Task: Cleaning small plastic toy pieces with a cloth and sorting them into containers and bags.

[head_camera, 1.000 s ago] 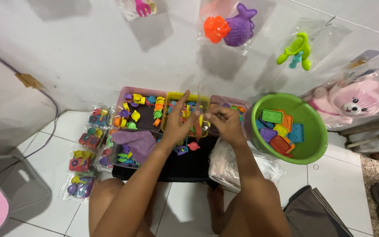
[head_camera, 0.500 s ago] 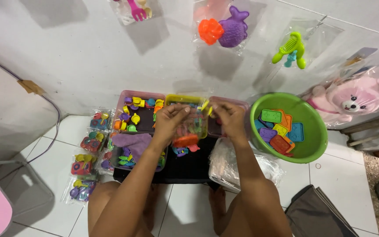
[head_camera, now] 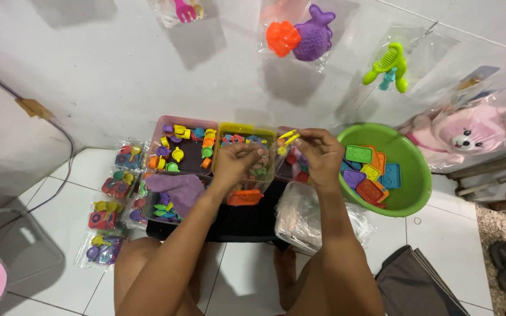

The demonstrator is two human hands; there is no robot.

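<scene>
My left hand (head_camera: 238, 164) and right hand (head_camera: 318, 153) pinch the top of a clear plastic bag (head_camera: 259, 169) holding small toy pieces, held above the yellow tray (head_camera: 245, 130); the right also grips small yellow utensils (head_camera: 287, 140). Beside them I see a pink tray (head_camera: 168, 122) and a green basin (head_camera: 408, 190) of coloured tiles.

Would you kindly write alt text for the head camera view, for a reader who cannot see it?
Seen from above, a seated person's left hand holds a clear bag with an orange toy while the right hand pinches small yellow toy pieces over bins of colourful toys. A green basin of toy trays sits to the right.
</scene>
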